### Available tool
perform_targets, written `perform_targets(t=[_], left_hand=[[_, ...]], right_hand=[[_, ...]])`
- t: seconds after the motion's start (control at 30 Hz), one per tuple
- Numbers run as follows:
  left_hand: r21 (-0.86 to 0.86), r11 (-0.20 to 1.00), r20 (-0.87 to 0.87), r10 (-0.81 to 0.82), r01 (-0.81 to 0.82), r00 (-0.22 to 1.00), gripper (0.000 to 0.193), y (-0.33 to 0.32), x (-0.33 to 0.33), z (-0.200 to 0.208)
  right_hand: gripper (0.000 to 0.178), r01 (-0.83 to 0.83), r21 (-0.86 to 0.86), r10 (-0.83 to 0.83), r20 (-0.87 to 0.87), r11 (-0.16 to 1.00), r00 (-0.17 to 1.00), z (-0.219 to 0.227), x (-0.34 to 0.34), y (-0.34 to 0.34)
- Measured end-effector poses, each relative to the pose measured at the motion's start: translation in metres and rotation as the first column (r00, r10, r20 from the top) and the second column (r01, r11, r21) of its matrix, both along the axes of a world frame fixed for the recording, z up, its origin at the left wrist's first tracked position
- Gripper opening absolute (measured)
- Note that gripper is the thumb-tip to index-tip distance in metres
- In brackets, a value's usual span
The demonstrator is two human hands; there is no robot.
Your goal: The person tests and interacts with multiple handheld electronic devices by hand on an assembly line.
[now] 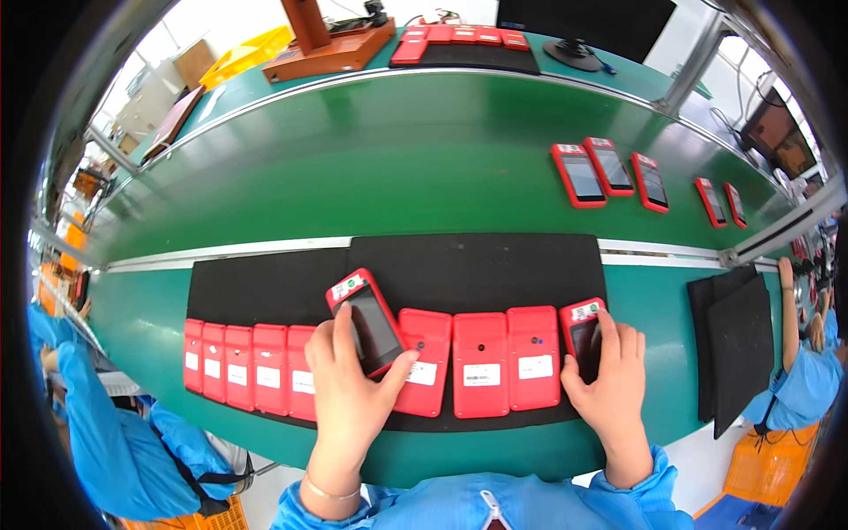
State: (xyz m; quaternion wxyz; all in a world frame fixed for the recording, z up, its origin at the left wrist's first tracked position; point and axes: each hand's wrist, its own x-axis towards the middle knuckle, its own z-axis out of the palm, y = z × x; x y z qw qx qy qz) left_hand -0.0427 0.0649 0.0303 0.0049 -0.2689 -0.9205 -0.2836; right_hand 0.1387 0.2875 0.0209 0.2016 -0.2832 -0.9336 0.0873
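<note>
My left hand (346, 393) grips a red handheld device (378, 329), screen up, with thumb and fingers at its sides. It is tilted above a face-down device (424, 389) in the row. At the row's right end, my right hand (614, 375) is closed around another red handheld device (581, 332), also screen up, partly covered by my fingers. Between my hands, a red device (480, 340) and its neighbour (533, 336) lie back up, showing white labels and small dark camera spots. More face-down red devices (237, 349) stretch left along the black mat (477, 265).
Several screen-up red devices (609, 168) sit on the green conveyor (353, 159) beyond a metal rail. Black foam sheets (742, 353) lie at right. Far back are a monitor (583, 22), a brown stand (322, 57) and more red devices (464, 35). Co-workers in blue sit on both sides.
</note>
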Motion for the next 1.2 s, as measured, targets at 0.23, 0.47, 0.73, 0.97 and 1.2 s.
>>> perform_targets(t=[0.23,0.47,0.73,0.97,1.2], left_hand=[[-0.036,0.999,-0.113,0.015,-0.019,0.993,0.070,0.005,-0.012,-0.004],[-0.128,0.991,-0.127,0.013,-0.030,0.992,0.066,0.002,-0.018,-0.004],[-0.096,0.995,-0.165,-0.016,0.000,0.986,0.065,0.000,-0.011,-0.010],[-0.185,0.974,-0.042,-0.141,0.131,0.989,0.083,-0.006,0.042,0.009],[-0.092,0.974,0.046,-0.202,0.206,0.978,0.082,-0.009,0.048,0.005]], right_hand=[[0.066,0.001,0.034,-0.001,-0.015,0.999,1.000,0.000,0.000,0.012],[0.065,-0.008,0.009,0.008,-0.025,1.000,1.000,-0.003,-0.011,0.014],[0.066,-0.023,0.071,0.027,-0.063,0.997,0.998,0.005,-0.012,0.002],[0.074,-0.204,-0.174,0.213,0.033,0.963,0.977,0.019,-0.004,-0.050],[0.081,-0.189,-0.241,0.227,0.144,0.952,0.963,0.014,-0.003,-0.052]])
